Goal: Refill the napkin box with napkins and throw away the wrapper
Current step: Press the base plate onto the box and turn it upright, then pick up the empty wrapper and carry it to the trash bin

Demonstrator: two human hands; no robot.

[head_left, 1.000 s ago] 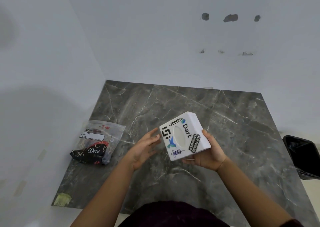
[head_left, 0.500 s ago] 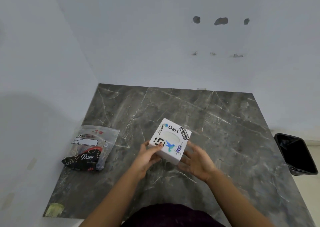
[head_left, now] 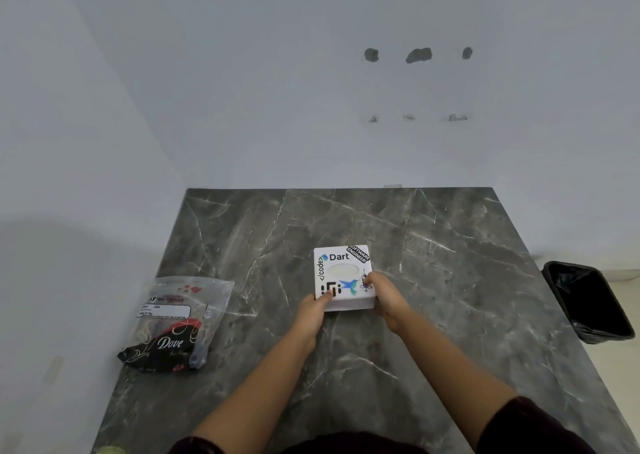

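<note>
A white square napkin box [head_left: 341, 270] with stickers and an oval top slot sits flat on the dark marble table [head_left: 433, 263]. My left hand [head_left: 313, 313] grips its near left corner, thumb on the lid. My right hand [head_left: 386, 296] grips the near right corner. A clear plastic napkin pack [head_left: 176, 322] with a black and red Dove label lies on the table's left side, apart from both hands.
A black lined waste bin [head_left: 588, 301] stands on the floor past the table's right edge. White walls close the table in at the back and the left. A small yellowish scrap [head_left: 109, 449] lies at the near left corner.
The box was tilted up in my right hand; both hands have brought it down and forward, and it now rests flat on the table with the slot facing up.
</note>
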